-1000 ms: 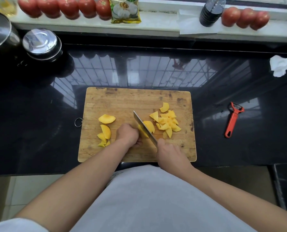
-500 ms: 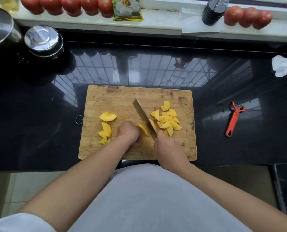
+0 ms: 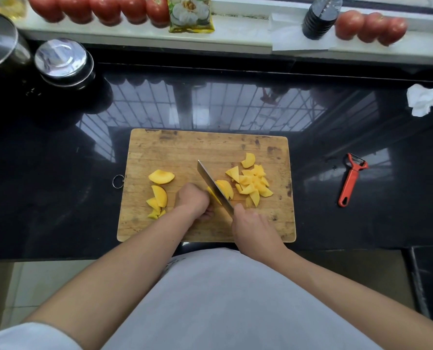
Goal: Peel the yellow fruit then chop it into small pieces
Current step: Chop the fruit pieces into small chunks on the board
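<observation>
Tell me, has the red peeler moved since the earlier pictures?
No. The red peeler lies at the same place beside the cutting board, on its right.

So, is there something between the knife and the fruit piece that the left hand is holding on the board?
Nothing visible. The knife, gripped by the right hand, lies directly against the yellow fruit slice that the left hand steadies on the cutting board. The chopped pieces lie to the right of the blade.

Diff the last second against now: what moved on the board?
The knife, gripped by the right hand, lifted off the fruit half a second ago and is back down on the slice the left hand holds. Both grips, the cut pile and peeler unchanged.
</observation>
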`<action>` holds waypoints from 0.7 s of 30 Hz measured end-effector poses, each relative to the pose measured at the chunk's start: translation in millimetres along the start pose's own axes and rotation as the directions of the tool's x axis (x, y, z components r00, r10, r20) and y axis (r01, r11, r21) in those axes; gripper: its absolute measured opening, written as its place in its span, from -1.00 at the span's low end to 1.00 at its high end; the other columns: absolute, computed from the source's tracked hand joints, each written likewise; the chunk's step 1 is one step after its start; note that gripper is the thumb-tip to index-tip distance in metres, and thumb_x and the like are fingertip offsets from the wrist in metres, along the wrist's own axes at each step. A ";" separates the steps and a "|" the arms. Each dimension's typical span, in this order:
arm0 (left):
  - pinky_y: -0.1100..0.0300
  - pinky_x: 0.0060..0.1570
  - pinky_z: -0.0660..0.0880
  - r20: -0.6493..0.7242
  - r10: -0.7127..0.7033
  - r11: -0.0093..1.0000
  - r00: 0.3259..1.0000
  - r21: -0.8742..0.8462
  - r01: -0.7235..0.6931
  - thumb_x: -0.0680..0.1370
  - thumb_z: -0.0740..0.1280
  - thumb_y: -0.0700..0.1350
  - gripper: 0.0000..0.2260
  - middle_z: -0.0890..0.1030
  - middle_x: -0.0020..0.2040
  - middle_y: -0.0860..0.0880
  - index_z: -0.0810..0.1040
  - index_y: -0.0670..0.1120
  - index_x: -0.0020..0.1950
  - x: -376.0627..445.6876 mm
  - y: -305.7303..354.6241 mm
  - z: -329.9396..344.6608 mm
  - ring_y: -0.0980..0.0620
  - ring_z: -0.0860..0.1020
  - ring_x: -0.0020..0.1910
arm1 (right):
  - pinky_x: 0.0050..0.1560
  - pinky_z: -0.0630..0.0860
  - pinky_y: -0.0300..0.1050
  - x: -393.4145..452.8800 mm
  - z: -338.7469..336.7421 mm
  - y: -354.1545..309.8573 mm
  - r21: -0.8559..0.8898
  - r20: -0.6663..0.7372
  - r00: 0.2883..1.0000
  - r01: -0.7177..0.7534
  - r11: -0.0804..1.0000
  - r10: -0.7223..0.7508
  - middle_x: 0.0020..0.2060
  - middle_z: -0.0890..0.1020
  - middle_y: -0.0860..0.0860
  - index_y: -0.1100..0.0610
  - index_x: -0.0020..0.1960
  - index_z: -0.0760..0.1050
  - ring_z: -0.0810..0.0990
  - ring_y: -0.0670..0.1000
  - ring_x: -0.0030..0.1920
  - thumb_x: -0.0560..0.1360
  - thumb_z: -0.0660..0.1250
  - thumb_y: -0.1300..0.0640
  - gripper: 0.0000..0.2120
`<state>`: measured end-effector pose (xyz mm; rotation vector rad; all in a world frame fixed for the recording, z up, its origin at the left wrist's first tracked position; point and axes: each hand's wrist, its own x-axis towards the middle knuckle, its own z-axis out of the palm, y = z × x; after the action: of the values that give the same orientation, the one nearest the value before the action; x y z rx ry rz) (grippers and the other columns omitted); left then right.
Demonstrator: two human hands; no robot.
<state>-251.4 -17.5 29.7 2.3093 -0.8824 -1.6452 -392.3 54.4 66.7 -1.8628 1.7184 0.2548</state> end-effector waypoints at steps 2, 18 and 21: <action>0.03 -0.37 0.69 0.005 -0.001 1.000 1.000 0.003 0.001 0.68 0.23 -0.23 -0.74 0.71 -0.19 -0.27 0.60 -0.25 -0.15 0.9 -0.4 -0.2 -0.22 0.73 -0.25 | -0.17 0.60 0.10 0.0 -0.2 0.0 0.002 0.008 1.000 0.001 1.000 -0.001 -0.19 0.56 0.03 0.03 0.02 0.28 0.57 0.10 -0.18 0.67 0.12 0.21 -0.90; 0.01 -0.36 0.69 0.046 -0.024 1.000 0.999 -0.008 0.024 0.67 0.21 -0.24 -0.73 0.71 -0.21 -0.27 0.64 -0.30 -0.11 4.2 1.1 -2.6 -0.22 0.72 -0.27 | -0.30 0.39 0.07 24.8 1.4 -21.3 -0.052 0.005 0.999 0.037 0.998 -0.036 -0.15 0.61 0.12 0.09 -0.02 0.22 0.62 0.25 -0.14 0.57 0.10 0.38 -0.80; -0.06 -0.31 0.70 0.035 0.010 1.000 0.999 -0.022 -0.009 0.63 0.20 -0.27 -0.76 0.70 -0.22 -0.28 0.61 -0.28 -0.13 2.4 -1.3 -3.2 -0.25 0.73 -0.26 | -0.29 0.38 0.08 37.4 -0.3 -23.3 0.040 -0.061 0.998 -0.010 0.999 0.013 -0.22 0.54 0.10 0.10 -0.01 0.27 0.55 0.22 -0.20 0.64 0.08 0.28 -0.89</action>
<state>-247.6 -18.4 28.3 2.2650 -0.8772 -1.6876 -364.5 22.5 54.5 -1.8508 1.7629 0.1685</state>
